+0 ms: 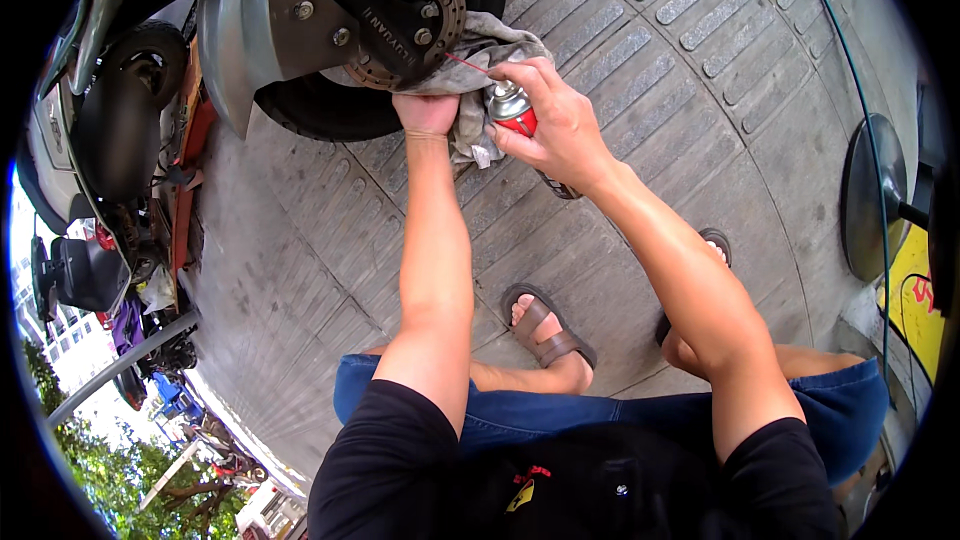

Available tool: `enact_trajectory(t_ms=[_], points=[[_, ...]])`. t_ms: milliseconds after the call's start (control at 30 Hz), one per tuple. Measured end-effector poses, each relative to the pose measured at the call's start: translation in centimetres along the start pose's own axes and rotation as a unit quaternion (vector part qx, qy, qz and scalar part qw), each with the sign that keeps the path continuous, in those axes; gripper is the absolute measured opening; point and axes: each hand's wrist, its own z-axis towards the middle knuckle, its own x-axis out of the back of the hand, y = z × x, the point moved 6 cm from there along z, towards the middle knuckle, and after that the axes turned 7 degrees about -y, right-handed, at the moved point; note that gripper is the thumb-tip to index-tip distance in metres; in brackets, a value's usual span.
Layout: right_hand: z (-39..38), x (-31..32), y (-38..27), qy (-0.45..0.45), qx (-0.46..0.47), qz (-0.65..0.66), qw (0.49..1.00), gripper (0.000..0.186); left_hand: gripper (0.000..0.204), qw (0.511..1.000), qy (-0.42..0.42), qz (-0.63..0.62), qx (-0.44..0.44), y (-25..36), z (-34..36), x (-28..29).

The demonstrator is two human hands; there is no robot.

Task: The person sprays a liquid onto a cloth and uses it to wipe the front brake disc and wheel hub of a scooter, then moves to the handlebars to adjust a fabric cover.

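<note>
Fingers of the left hand (428,115) are hidden at the brake disc's (455,18) near edge; whether they are closed cannot be told. Right of the disc, a red spray can (517,114), partly covered, is clamped in the right hand (560,120). Grey cloth (505,38) is bunched beside the disc. Grooved paving (620,185) is seen nearer; far left, a scooter (60,130) is partly blurred.
</note>
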Motion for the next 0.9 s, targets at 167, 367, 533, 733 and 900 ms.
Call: enact_trajectory(t_ms=[167,367,533,733,900], points=[[-1.2,-1.6,-0.7,-0.038,-0.010,0.022,0.999,0.056,0.043,0.991,0.102,0.088,0.022,2.6,-1.6,1.0],[-1.8,0.6,0.0,0.020,-0.015,0.006,1.000,0.056,0.042,0.974,0.101,0.200,0.040,5.4,-3.2,-1.0],[-1.2,2.4,0.9,0.061,-0.003,0.005,0.998,0.055,0.040,0.926,0.165,0.339,-0.011,7.2,-4.5,-2.0],[-2.0,1.2,0.4,0.001,0.012,0.015,1.000,0.056,0.042,0.940,0.191,0.271,-0.079,6.5,-3.6,-3.5],[-0.8,2.6,0.9,0.018,-0.004,-0.006,1.000,0.054,0.048,0.991,0.098,0.083,-0.030,2.4,-3.0,-3.4]])
